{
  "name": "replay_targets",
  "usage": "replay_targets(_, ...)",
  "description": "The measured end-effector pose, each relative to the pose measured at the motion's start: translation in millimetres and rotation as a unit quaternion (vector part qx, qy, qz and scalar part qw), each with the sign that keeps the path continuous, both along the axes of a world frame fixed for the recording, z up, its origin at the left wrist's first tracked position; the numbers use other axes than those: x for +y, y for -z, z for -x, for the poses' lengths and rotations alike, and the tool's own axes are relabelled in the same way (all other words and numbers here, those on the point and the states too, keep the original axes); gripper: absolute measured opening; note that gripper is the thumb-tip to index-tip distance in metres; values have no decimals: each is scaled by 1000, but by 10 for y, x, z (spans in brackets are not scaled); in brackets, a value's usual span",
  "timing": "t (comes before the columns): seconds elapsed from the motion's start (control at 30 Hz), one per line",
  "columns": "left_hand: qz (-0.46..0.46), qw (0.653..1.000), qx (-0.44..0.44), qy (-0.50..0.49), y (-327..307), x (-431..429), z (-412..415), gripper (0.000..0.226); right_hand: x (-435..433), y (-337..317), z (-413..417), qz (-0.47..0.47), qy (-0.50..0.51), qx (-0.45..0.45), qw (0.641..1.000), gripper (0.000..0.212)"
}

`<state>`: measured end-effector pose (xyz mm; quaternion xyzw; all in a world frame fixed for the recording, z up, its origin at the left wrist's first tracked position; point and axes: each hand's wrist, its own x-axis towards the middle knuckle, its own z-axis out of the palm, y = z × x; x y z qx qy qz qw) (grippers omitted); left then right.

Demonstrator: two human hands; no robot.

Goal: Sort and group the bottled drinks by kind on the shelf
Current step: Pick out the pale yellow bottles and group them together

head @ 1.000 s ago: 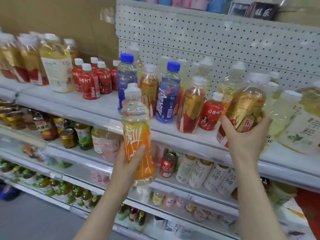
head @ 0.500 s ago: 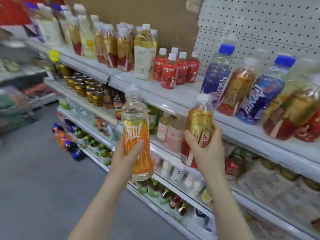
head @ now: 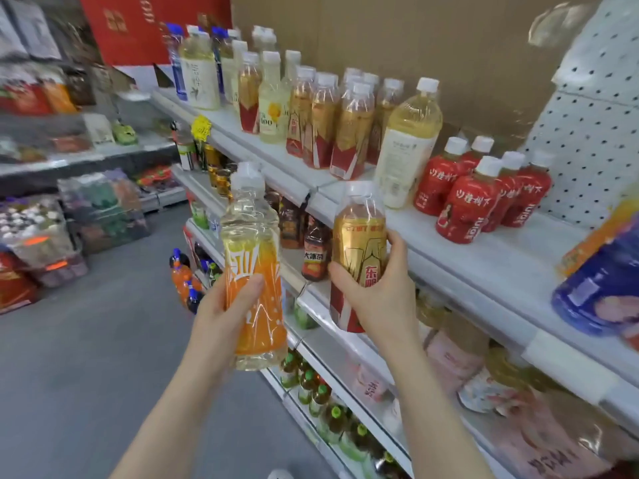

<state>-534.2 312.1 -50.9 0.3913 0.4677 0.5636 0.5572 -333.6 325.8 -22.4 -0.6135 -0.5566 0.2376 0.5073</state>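
Orange-label bottle [head: 252, 243]: upright in front of the shelves, over the aisle, clear of every shelf.
Left hand [head: 224, 316]: wrapped round the lower half of that bottle's label, thumb across the front.
Gold-and-red bottle [head: 361, 236]: upright just in front of the top shelf [head: 491, 250] edge, not resting on it.
Right hand [head: 380, 295]: clasping this bottle at mid-body, fingers behind, thumb in front.
Weight: both look full, so probably moderately heavy for one hand.
Surface: thin plastic with glossy sleeves; likely slick and slightly yielding under a squeeze.
Best hold: round the labelled middle, not the cap.
Matching group [head: 349, 133]: same gold-and-red bottles stand packed on the top shelf.
Risk: tall, narrow neighbours probably topple if nudged.
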Motion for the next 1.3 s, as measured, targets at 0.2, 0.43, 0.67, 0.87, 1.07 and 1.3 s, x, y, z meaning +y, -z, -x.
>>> replay_targets(0.2, -39, 999, 14, 9, -236, 1020, 129, 58, 1021, -335, 130, -48, -13, 5, 999, 75)
replay_targets(0.43, -49, 998, 13, 36, -324, 1869, 237, 44, 1874, -629, 147, -139, 54, 13, 989, 86)
replay_targets(0.67, -73, 988, 19, 134, -306, 2709, 519, 62, 2521, -582, 384, -142, 189, -52, 970, 89)
replay_targets(0.87, -78, 974, 32, 211, -306, 3331, 955, 62, 2837, -484, 717, -123, 308, -65, 941, 87)
replay_targets(1.07, -68, 963, 34, 258, -290, 3712, 1208, 63, 3062, -506, 898, -101, 377, -74, 918, 85)
replay_targets(1.3, -67, 956, 31, 283, -264, 3819, 1394, 67, 3297, -505, 731, -99, 398, -88, 908, 86)
